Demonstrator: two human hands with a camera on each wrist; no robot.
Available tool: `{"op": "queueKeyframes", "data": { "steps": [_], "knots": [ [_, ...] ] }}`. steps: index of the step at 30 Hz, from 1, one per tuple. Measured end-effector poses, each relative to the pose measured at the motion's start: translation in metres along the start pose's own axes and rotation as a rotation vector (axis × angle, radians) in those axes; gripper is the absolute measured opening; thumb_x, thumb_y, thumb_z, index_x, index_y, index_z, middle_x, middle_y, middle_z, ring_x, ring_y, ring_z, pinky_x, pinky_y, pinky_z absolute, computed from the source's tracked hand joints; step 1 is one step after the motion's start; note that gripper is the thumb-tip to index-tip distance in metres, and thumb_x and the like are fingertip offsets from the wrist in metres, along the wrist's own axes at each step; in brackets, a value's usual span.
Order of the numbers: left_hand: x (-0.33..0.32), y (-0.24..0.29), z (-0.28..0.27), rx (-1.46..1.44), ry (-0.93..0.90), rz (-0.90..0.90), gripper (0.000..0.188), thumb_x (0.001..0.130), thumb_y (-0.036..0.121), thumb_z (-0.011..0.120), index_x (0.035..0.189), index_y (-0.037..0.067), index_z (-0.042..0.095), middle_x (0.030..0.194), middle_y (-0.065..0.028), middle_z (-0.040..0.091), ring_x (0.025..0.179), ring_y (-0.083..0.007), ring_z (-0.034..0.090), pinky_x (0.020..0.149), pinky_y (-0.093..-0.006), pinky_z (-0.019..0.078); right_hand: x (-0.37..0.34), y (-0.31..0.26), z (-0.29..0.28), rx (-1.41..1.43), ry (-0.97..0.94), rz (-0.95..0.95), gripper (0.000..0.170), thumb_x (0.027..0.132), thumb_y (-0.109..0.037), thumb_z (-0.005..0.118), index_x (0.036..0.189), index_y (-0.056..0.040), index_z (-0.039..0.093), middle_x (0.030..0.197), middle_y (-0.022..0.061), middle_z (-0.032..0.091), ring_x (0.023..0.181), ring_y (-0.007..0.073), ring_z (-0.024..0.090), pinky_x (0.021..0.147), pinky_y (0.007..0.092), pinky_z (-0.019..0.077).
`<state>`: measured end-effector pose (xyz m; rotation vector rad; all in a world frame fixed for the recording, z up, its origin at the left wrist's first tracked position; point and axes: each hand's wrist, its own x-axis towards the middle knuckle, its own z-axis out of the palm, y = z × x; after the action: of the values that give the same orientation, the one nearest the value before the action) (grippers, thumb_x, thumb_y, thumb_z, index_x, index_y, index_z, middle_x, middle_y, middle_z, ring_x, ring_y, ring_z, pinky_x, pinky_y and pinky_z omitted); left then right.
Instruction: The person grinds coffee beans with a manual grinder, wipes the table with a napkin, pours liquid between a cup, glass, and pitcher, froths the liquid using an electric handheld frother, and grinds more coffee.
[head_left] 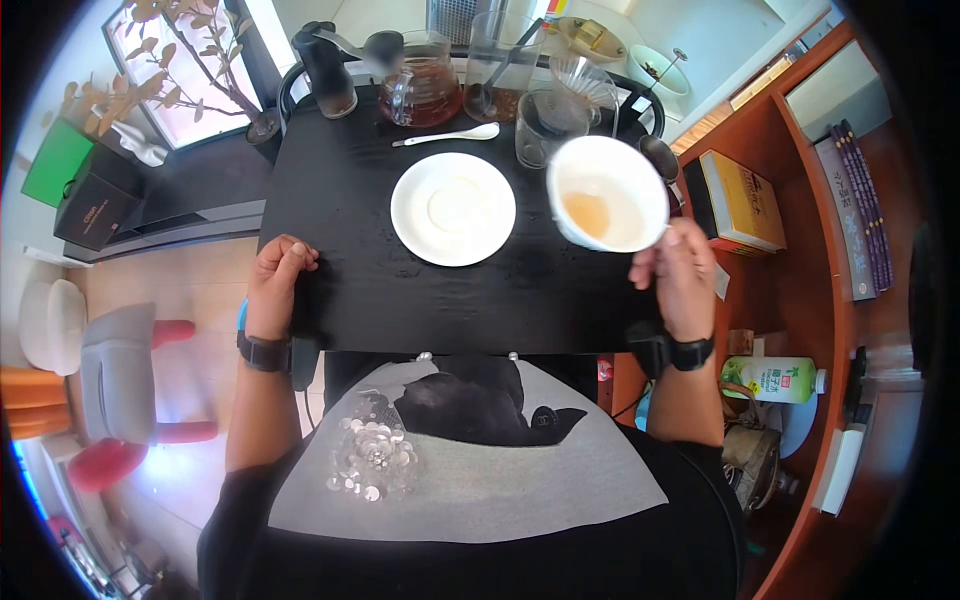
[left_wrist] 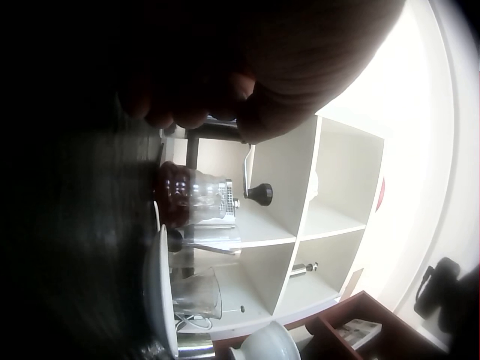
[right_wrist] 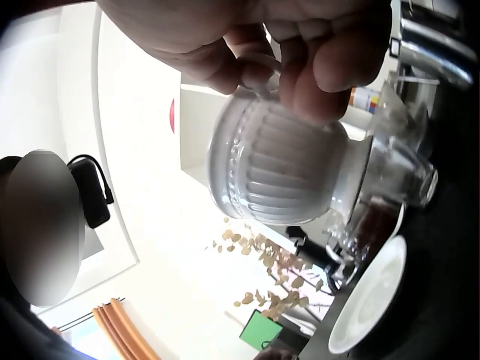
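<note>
My right hand [head_left: 684, 268] pinches the handle of a white teacup [right_wrist: 277, 161], held up over the right side of the black table. A little amber liquid [head_left: 588, 213] shows at the bottom of the teacup, which tilts toward the head camera. Fluted sides and a beaded band are visible in the right wrist view. The white saucer [head_left: 453, 210] lies bare on the table, left of the teacup. At the table's left edge, my left hand [head_left: 280, 262] rests with loosely curled fingers and holds nothing. Behind the saucer lies a white spoon [head_left: 445, 135].
Along the table's back stand a coffee grinder [head_left: 325, 75], a glass pot of dark reddish liquid [head_left: 420, 90], a tall glass pitcher [head_left: 500, 75] and a glass server [head_left: 548, 125] beside a ribbed glass dripper [head_left: 585, 80]. A wooden bookshelf [head_left: 800, 110] borders the right side.
</note>
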<state>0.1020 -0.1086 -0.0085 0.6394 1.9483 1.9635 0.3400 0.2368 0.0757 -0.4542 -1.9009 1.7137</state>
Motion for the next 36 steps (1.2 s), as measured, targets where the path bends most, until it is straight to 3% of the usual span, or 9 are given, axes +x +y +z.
{"op": "queueKeyframes", "data": {
  "steps": [4,10,27,32,34,36],
  "knots": [
    [0.0,-0.001,-0.001,0.003,-0.013,0.018,0.022,0.09,0.015,0.047,0.07,0.006,0.051,0.075,-0.0044,0.052,0.076,-0.0131,0.049,0.073,-0.0251,0.0385,0.009,0.021,0.038,0.096,-0.212,0.055,0.016,0.091,-0.018,0.048,0.086,-0.003,0.052,0.07,0.0053,0.058,0.056,0.0105,0.056,0.049,0.0214,0.0448],
    [-0.001,0.002,0.001,0.026,-0.004,0.012,0.023,0.09,0.016,0.047,0.07,0.006,0.051,0.074,-0.0045,0.051,0.077,-0.0136,0.049,0.073,-0.0253,0.0387,0.02,0.043,0.08,0.148,-0.359,0.111,0.019,0.092,-0.019,0.046,0.087,-0.0018,0.052,0.074,0.0062,0.059,0.061,0.011,0.058,0.054,0.0216,0.0483],
    [-0.001,0.002,0.001,-0.031,-0.01,0.026,0.02,0.088,0.011,0.049,0.07,0.003,0.051,0.074,-0.0047,0.052,0.075,-0.0133,0.05,0.073,-0.0258,0.0399,0.032,0.065,0.095,0.119,-0.416,0.077,0.02,0.093,-0.019,0.044,0.087,-0.0011,0.052,0.077,0.0074,0.059,0.067,0.0132,0.06,0.06,0.0238,0.05],
    [-0.001,0.002,0.001,-0.021,-0.003,0.013,0.021,0.087,0.01,0.049,0.068,0.004,0.05,0.073,-0.0047,0.052,0.075,-0.0135,0.049,0.074,-0.0264,0.0394,0.027,0.052,0.079,0.103,-0.406,0.045,0.018,0.092,-0.018,0.047,0.087,-0.0015,0.053,0.074,0.006,0.059,0.063,0.0112,0.059,0.057,0.0223,0.0486],
    [-0.001,0.003,0.002,-0.027,0.002,0.023,0.02,0.087,0.01,0.049,0.067,0.004,0.05,0.073,-0.0046,0.052,0.075,-0.0135,0.049,0.075,-0.0266,0.039,0.023,0.043,0.064,0.181,-0.382,0.146,0.017,0.092,-0.017,0.047,0.088,-0.002,0.053,0.074,0.006,0.059,0.062,0.0115,0.059,0.055,0.0226,0.0484],
    [-0.001,0.004,0.002,-0.032,-0.007,0.028,0.02,0.087,0.01,0.049,0.067,0.004,0.05,0.073,-0.0045,0.052,0.075,-0.0135,0.049,0.075,-0.0266,0.0389,0.019,0.033,0.044,0.134,-0.35,0.152,0.018,0.092,-0.017,0.045,0.088,-0.0017,0.051,0.074,0.009,0.06,0.062,0.0157,0.06,0.055,0.0257,0.0504]
  ]
}}
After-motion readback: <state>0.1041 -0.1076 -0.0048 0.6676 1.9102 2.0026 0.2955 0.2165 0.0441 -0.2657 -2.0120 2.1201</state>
